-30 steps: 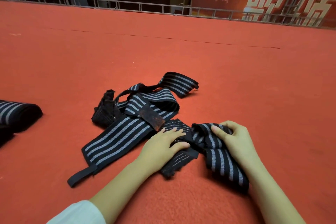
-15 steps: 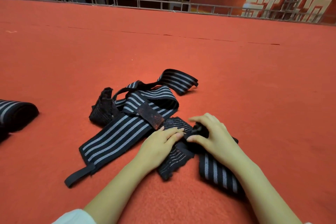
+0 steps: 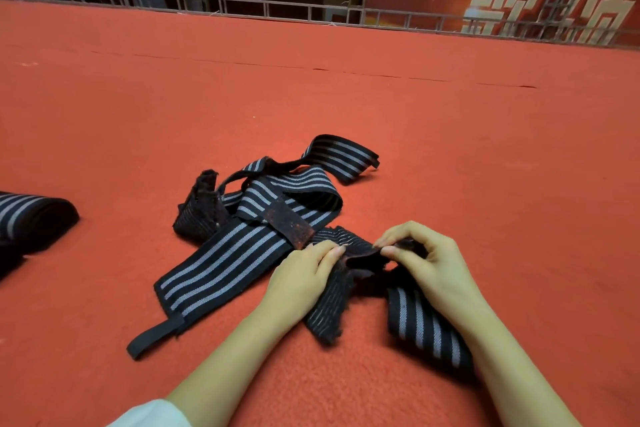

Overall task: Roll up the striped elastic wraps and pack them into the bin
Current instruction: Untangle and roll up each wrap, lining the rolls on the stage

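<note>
Evidently the rolling was only at its start: on the near side of the tangled wraps (image 3: 277, 198), the left hand (image 3: 304, 274) and right hand (image 3: 436, 263) each pinched the dark rough end (image 3: 363, 255) of one striped wrap (image 3: 422, 322), whose tail ran out under the right forearm. A finished roll (image 3: 31, 215) lay well left of the tangle on the red carpet (image 3: 346, 97). No bin showed. Next, I judged, the pinched end needed turning tightly over itself, kept square.
</note>
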Demonstrator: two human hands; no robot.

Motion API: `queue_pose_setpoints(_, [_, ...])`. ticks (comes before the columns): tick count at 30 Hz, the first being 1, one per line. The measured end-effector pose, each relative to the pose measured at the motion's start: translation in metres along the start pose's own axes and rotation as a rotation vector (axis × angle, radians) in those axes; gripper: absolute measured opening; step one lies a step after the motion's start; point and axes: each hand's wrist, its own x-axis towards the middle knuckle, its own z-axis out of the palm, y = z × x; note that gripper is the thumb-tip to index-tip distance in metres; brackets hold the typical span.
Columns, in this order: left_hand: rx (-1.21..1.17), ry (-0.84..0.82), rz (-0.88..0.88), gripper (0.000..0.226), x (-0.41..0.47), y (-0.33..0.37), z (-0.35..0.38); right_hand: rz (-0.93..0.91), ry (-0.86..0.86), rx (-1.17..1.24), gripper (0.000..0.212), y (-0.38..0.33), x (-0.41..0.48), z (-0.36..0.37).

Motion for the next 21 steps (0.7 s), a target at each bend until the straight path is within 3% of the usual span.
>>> queue_pose_setpoints(8, [-0.002,0.011,-0.016,0.042,0.0,-0.001,-0.001,0.05,0.197,0.101,0.019,-0.009,-0.001,-0.006])
queue_pose_setpoints(12, [0.019,0.016,-0.005,0.045,0.001,-0.002,0.0,0.058,0.384,0.194,0.021,-0.01,0.002,-0.019])
queue_pose_setpoints(17, [0.025,-0.011,0.02,0.042,-0.001,0.0,-0.001,0.094,0.375,0.22,0.017,-0.006,0.004,-0.015])
queue_pose_setpoints(21, [0.049,-0.022,0.046,0.037,-0.006,0.006,-0.003,0.099,0.619,0.299,0.021,-0.004,0.008,-0.036])
